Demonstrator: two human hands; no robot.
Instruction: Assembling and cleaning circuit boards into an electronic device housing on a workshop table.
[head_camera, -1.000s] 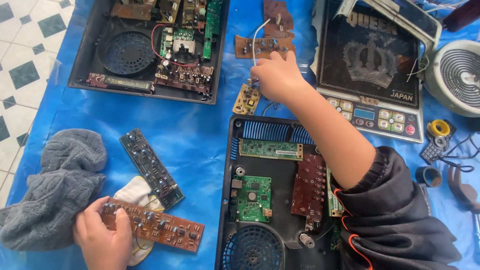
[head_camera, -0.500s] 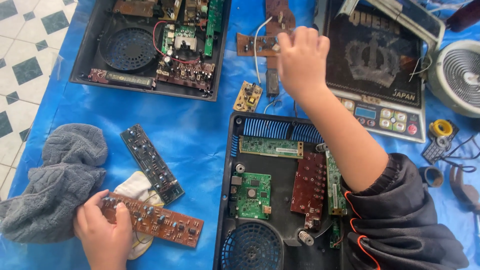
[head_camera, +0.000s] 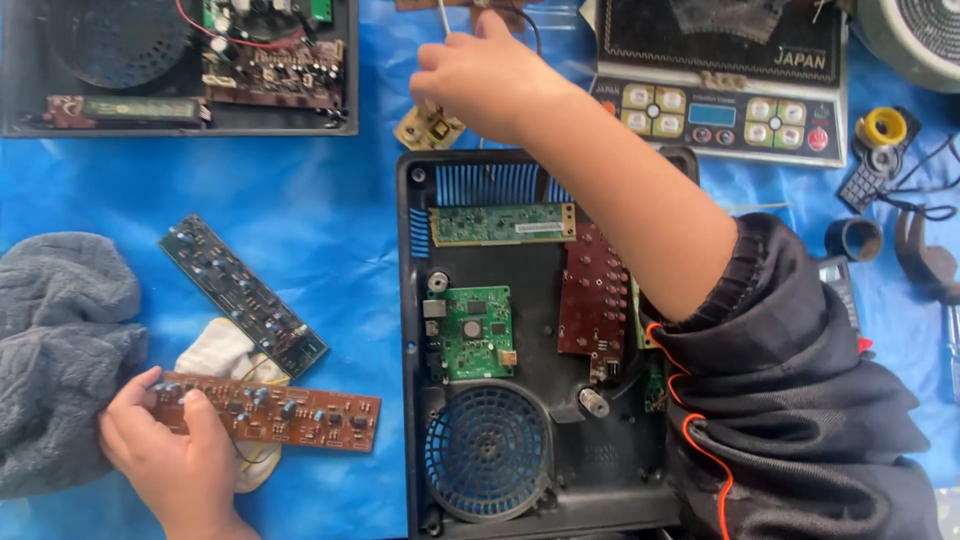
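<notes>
Lying under left hand (head_camera: 165, 450): brown circuit board (head_camera: 290, 415)

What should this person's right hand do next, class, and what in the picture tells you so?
Probably lift the right hand a little and draw the thin white wire it seems to pinch clear. The hand is closed at the wire's lower end, above the small tan board, while the left hand steadies the long brown circuit board on the blue sheet.

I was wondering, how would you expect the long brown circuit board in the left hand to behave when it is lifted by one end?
The brown circuit board looks thin and flat, so probably light and fairly stiff, sagging little. The left hand pinches only its end, so the far end may dip. Its small raised components look fragile, so edge grips seem safer.
</notes>
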